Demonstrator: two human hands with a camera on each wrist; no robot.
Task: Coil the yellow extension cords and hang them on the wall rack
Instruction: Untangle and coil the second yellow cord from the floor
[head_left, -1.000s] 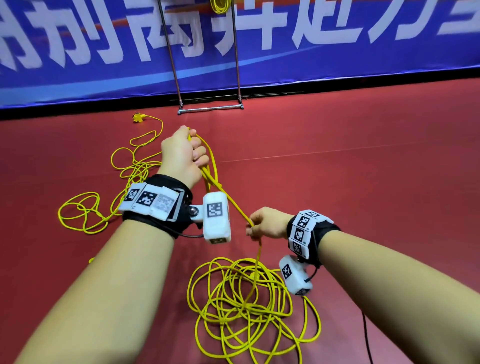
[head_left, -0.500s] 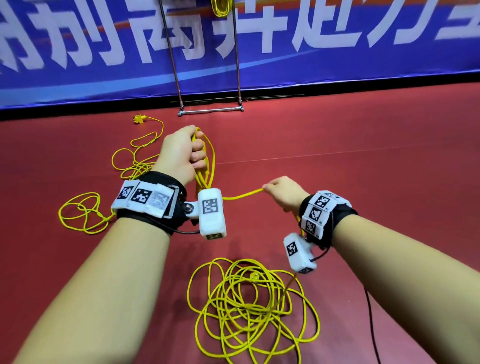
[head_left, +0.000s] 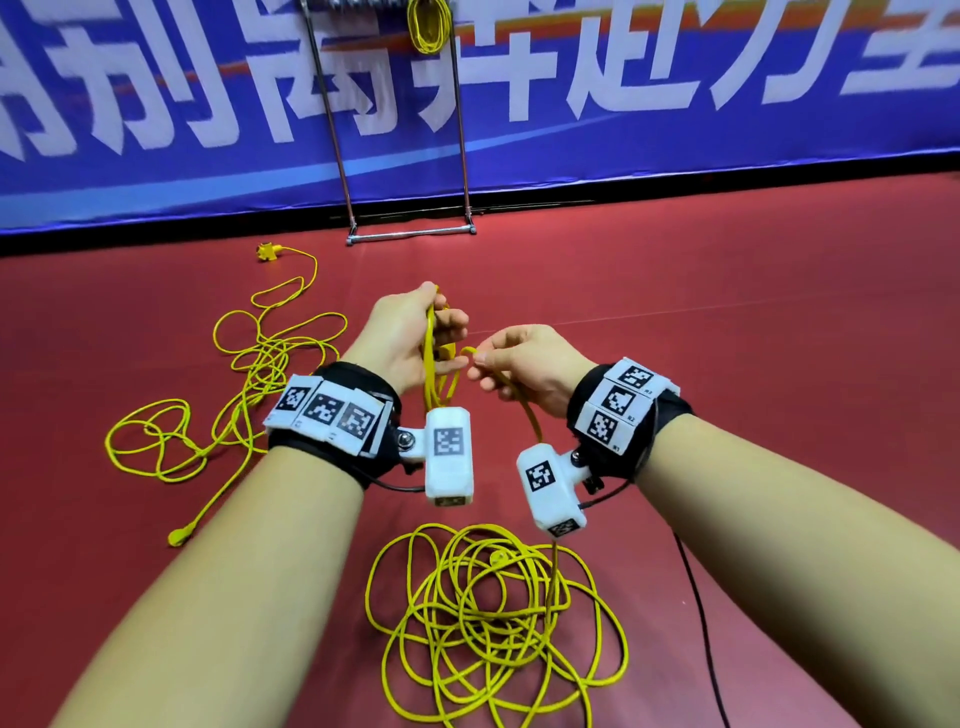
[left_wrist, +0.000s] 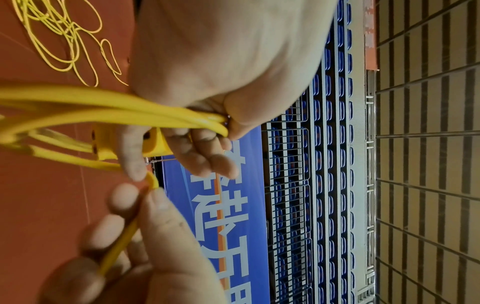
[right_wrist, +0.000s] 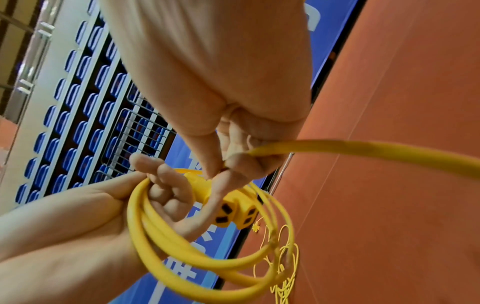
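Head view. My left hand (head_left: 410, 332) is raised over the red floor (head_left: 727, 364), its grip clenched around several loops of the yellow cord (head_left: 434, 364); the loops hang down from the fist past the wrist camera (head_left: 449, 457). My right hand (head_left: 524, 369) sits just beside it, thumb and forefinger pinching one strand of that cord. From the pinch the strand drops behind the right wrist camera (head_left: 550, 488) to a loose pile (head_left: 493, 623) on the floor below both wrists. A second cord (head_left: 249, 374) lies sprawled on the floor to the left, well apart from both hands. A coil (head_left: 428, 23) hangs on the rack (head_left: 405, 130) against the blue banner (head_left: 675, 104).

Left wrist view. Loops (left_wrist: 103, 111) pass through the left fist (left_wrist: 221, 61); a yellow socket block (left_wrist: 130, 144) is held under the fingers (left_wrist: 207, 156). Right hand (left_wrist: 145, 236) below pinches a strand (left_wrist: 122, 240), its fingertips near the left fingers; whether they touch, I cannot tell.

Right wrist view. Right hand (right_wrist: 221, 102) grasps the strand (right_wrist: 363, 150), which leaves toward the right edge. Left hand (right_wrist: 91, 216) below holds the coil of loops (right_wrist: 161, 246) and the socket block (right_wrist: 233, 211), just under the right fingertips.
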